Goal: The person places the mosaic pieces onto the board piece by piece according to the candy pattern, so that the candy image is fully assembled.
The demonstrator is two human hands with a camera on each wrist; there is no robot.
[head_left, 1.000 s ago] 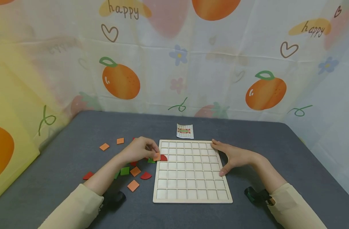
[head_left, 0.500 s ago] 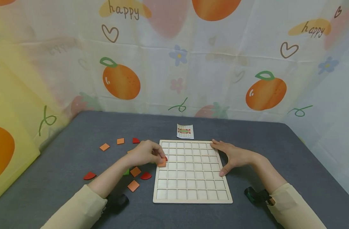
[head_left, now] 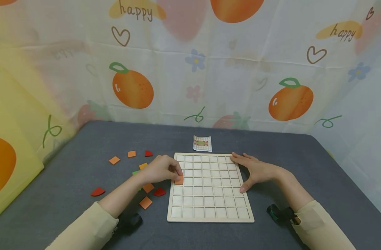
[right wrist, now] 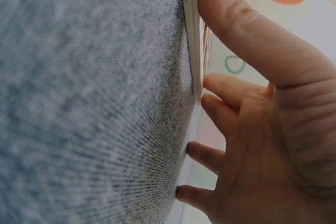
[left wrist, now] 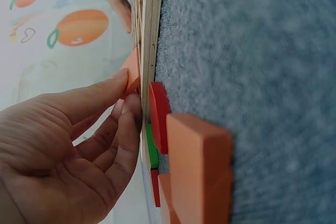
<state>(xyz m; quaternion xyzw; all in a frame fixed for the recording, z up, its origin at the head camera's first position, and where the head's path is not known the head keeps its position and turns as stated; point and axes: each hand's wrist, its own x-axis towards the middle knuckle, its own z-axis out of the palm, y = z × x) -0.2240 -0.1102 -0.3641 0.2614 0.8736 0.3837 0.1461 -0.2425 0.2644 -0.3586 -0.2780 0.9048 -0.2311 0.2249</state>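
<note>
In the head view a pale wooden grid board (head_left: 210, 201) lies on the dark table. My left hand (head_left: 161, 169) pinches an orange square tile (head_left: 179, 180) between thumb and fingers, over a cell of the board's leftmost column. The left wrist view shows that tile tilted, one corner up, right at the grid. The red piece on the board is hidden behind the fingers. My right hand (head_left: 259, 171) is spread along the board's right side, its thumb and a fingertip resting on the rim and the other fingers reaching past the far corner.
Left of the board lie loose tiles: an orange square (head_left: 145, 202), a red quarter-round (head_left: 159, 191), another red piece (head_left: 98, 191) and several more, some beneath the left forearm. Behind the board is a small pattern card (head_left: 202, 143). A fruit-print cloth (head_left: 171, 80) hangs beyond the table.
My left hand has carried the orange tile from the board's left edge rightward and slightly nearer, onto the leftmost column, covering the red piece. The right hand stays at the board's right side.
</note>
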